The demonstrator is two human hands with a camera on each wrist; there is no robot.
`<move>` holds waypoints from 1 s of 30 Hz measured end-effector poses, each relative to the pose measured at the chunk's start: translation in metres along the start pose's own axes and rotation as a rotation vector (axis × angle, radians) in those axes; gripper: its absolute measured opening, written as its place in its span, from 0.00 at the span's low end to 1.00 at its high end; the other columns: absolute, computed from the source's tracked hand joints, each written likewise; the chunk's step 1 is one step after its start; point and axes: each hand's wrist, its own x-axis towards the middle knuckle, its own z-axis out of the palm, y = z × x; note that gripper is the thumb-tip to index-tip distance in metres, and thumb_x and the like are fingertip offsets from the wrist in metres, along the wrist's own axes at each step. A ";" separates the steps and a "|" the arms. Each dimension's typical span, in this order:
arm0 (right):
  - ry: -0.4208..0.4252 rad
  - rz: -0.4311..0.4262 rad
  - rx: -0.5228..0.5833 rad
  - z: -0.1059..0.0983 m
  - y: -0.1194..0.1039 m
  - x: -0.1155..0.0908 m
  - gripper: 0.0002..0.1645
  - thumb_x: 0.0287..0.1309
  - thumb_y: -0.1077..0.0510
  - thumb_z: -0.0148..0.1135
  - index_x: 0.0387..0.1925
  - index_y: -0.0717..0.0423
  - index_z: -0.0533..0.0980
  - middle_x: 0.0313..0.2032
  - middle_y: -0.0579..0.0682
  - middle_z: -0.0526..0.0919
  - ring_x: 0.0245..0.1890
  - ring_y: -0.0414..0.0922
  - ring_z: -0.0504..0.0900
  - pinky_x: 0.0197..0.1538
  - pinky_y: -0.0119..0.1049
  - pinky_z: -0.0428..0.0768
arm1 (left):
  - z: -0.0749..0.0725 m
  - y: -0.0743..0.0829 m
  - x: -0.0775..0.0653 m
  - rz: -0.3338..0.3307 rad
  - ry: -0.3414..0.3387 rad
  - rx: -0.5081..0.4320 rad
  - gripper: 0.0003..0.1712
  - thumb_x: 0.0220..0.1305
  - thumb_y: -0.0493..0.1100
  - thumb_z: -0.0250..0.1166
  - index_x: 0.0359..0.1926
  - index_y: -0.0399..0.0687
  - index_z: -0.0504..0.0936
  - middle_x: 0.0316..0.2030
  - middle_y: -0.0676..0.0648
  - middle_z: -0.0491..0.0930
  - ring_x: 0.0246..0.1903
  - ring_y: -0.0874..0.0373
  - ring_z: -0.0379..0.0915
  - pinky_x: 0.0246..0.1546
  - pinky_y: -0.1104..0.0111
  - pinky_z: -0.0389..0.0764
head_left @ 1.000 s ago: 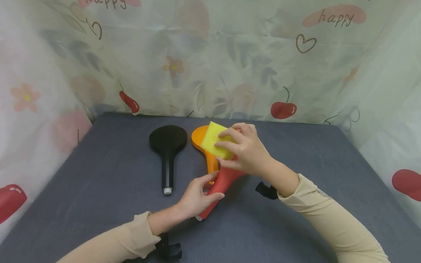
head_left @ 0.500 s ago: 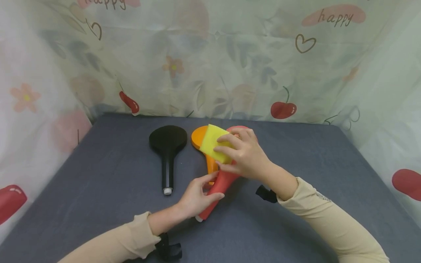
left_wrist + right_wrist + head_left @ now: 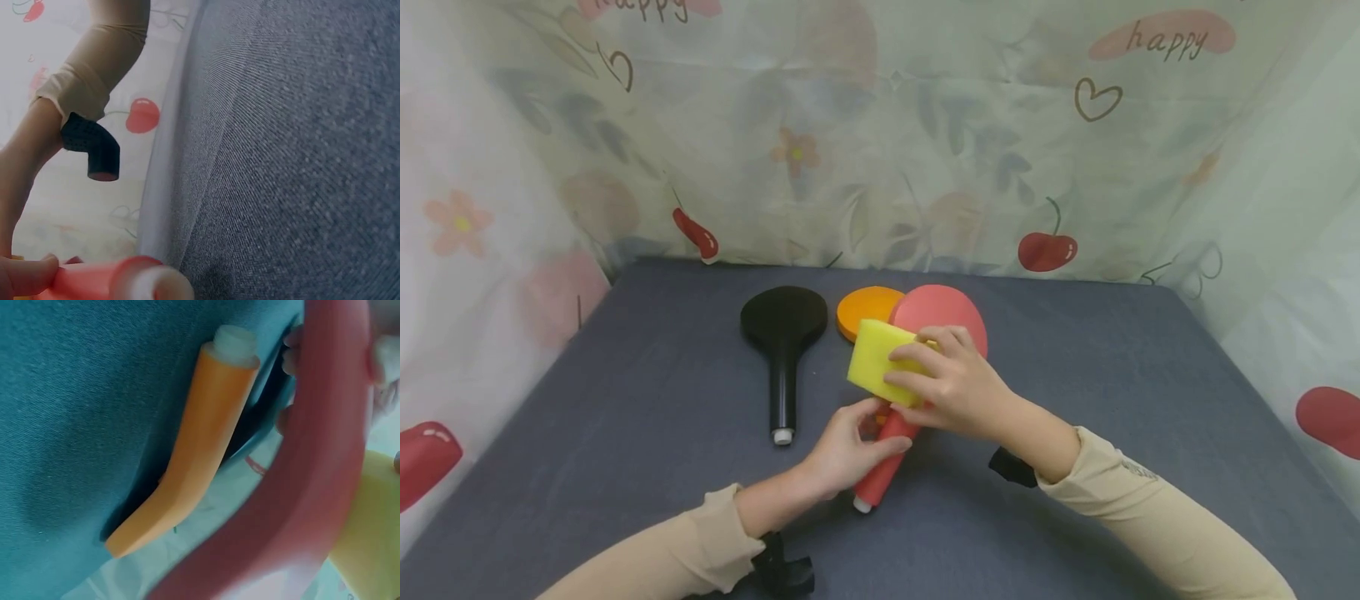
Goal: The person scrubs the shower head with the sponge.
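My left hand (image 3: 850, 450) grips the handle of a red shower head (image 3: 938, 310), thumb on one side and fingers on the other. The white connector at its lower end points toward me. In my right hand (image 3: 958, 387) is a yellow sponge (image 3: 872, 358), lying against the upper handle just below the round head and close to my left fingertips. The right wrist view shows the red handle (image 3: 312, 444) large, with the sponge (image 3: 372, 531) at its far side. Behind the red one lies an orange shower head (image 3: 867, 310), its handle mostly covered in the head view.
A black shower head (image 3: 783, 321) lies to the left on the dark grey tabletop (image 3: 647, 400). Black straps (image 3: 786, 571) hang at my wrists. A printed curtain (image 3: 895, 150) encloses the table at the back and sides.
My right hand has slid the sponge down from the red shower head's round part onto its upper handle. The round face has tilted into view. My left hand has kept its place.
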 end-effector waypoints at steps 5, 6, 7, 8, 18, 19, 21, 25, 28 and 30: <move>0.011 0.032 0.001 -0.003 0.001 -0.007 0.24 0.33 0.49 0.77 0.37 0.48 0.81 0.41 0.51 0.80 0.44 0.53 0.73 0.42 0.45 0.70 | -0.002 -0.001 0.000 -0.039 -0.027 -0.158 0.28 0.60 0.39 0.64 0.60 0.37 0.69 0.53 0.35 0.75 0.41 0.53 0.79 0.43 0.66 0.82; 0.016 0.049 0.008 -0.004 0.002 -0.009 0.23 0.34 0.49 0.76 0.38 0.48 0.81 0.41 0.52 0.80 0.44 0.53 0.73 0.42 0.45 0.69 | -0.002 -0.001 0.000 -0.045 -0.031 -0.185 0.29 0.60 0.39 0.63 0.62 0.37 0.67 0.54 0.35 0.73 0.42 0.52 0.79 0.45 0.65 0.82; 0.019 0.071 0.019 -0.005 0.003 -0.011 0.23 0.36 0.49 0.76 0.38 0.49 0.82 0.42 0.53 0.80 0.44 0.53 0.73 0.42 0.46 0.69 | -0.003 -0.001 0.000 -0.051 -0.038 -0.212 0.31 0.61 0.39 0.63 0.63 0.37 0.65 0.56 0.34 0.72 0.44 0.52 0.79 0.46 0.64 0.81; 0.024 0.095 0.031 -0.005 0.004 -0.014 0.22 0.38 0.49 0.75 0.39 0.49 0.82 0.42 0.54 0.80 0.44 0.53 0.73 0.42 0.46 0.69 | -0.003 -0.001 0.000 -0.059 -0.043 -0.237 0.32 0.61 0.39 0.62 0.65 0.37 0.63 0.57 0.34 0.71 0.45 0.51 0.79 0.48 0.63 0.81; 0.078 0.294 0.077 -0.013 0.014 -0.039 0.23 0.57 0.42 0.55 0.47 0.52 0.77 0.50 0.65 0.72 0.50 0.57 0.71 0.42 0.55 0.69 | -0.010 0.003 0.001 -0.113 -0.048 -0.437 0.37 0.64 0.39 0.59 0.70 0.41 0.54 0.64 0.35 0.64 0.48 0.62 0.76 0.55 0.66 0.77; 0.090 0.314 0.081 -0.013 0.014 -0.040 0.24 0.58 0.41 0.52 0.48 0.52 0.76 0.51 0.66 0.71 0.50 0.58 0.70 0.42 0.56 0.69 | -0.010 0.004 0.001 -0.111 -0.053 -0.460 0.37 0.64 0.40 0.59 0.70 0.41 0.54 0.64 0.35 0.64 0.48 0.64 0.75 0.55 0.67 0.77; 0.120 0.352 0.091 -0.014 0.015 -0.044 0.26 0.59 0.40 0.49 0.49 0.53 0.75 0.52 0.67 0.69 0.50 0.59 0.70 0.43 0.58 0.68 | -0.011 0.005 0.001 -0.105 -0.063 -0.510 0.38 0.65 0.41 0.59 0.70 0.41 0.53 0.66 0.36 0.62 0.48 0.67 0.75 0.54 0.69 0.77; 0.172 0.430 0.144 -0.010 0.017 -0.051 0.29 0.60 0.40 0.48 0.51 0.57 0.72 0.54 0.68 0.67 0.50 0.60 0.69 0.44 0.59 0.64 | -0.013 0.008 0.001 -0.082 -0.091 -0.605 0.37 0.66 0.41 0.57 0.71 0.40 0.51 0.65 0.40 0.64 0.48 0.68 0.76 0.52 0.73 0.77; 0.204 0.480 0.195 -0.006 0.018 -0.055 0.31 0.59 0.40 0.50 0.51 0.61 0.68 0.53 0.68 0.68 0.50 0.60 0.69 0.44 0.56 0.63 | -0.014 0.010 0.001 -0.057 -0.129 -0.667 0.36 0.67 0.42 0.56 0.70 0.39 0.51 0.58 0.47 0.72 0.48 0.67 0.77 0.50 0.74 0.78; 0.224 0.501 0.227 -0.004 0.018 -0.057 0.32 0.59 0.40 0.51 0.50 0.64 0.66 0.52 0.68 0.68 0.50 0.60 0.69 0.45 0.54 0.62 | -0.015 0.012 0.001 -0.049 -0.159 -0.701 0.36 0.67 0.41 0.56 0.70 0.38 0.52 0.52 0.52 0.75 0.47 0.65 0.78 0.50 0.73 0.78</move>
